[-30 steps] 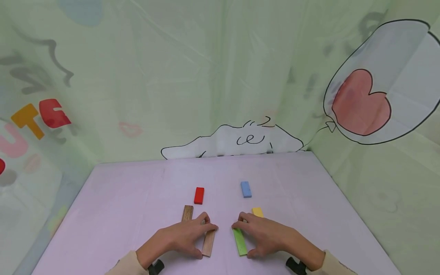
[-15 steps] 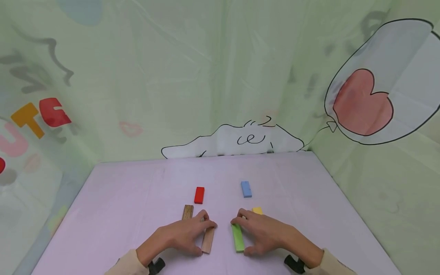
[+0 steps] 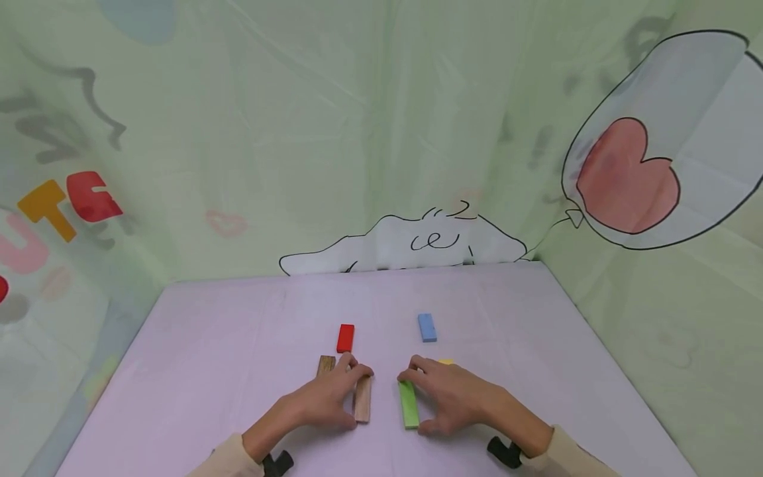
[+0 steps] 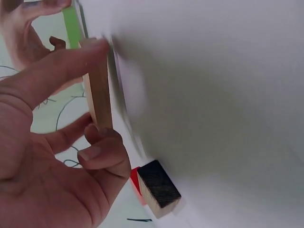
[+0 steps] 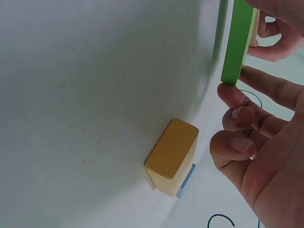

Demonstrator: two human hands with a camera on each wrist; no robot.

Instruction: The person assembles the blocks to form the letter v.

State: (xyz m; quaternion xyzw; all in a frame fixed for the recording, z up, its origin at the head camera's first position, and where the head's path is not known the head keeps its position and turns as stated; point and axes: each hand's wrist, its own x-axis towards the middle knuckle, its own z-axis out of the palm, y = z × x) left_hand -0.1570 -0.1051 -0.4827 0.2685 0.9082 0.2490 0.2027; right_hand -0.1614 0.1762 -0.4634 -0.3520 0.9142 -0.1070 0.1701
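My left hand (image 3: 322,401) pinches a pale wooden block (image 3: 362,401) lengthwise, thumb at its near end and fingertips at its far end. Facing it across a narrow gap, my right hand (image 3: 459,399) grips a light green block (image 3: 408,405) by its two ends in the same way. The two blocks stand nearly parallel. In the left wrist view a strip of shadow runs on the table beside the wooden block (image 4: 99,95). The right wrist view shows fingertips at the far end of the green block (image 5: 237,42); its near end is cut off there.
Beyond the left hand lie a dark brown block (image 3: 326,364), partly covered, and a red block (image 3: 345,338). A yellow block (image 3: 446,362) is mostly hidden behind the right hand, with a blue block (image 3: 426,327) farther back. Printed curtains surround the pale table (image 3: 238,331).
Both hands have moved away from the body with their blocks, and the green block has also shifted left. The wooden and green blocks now lie closer to parallel. Other blocks stay put.
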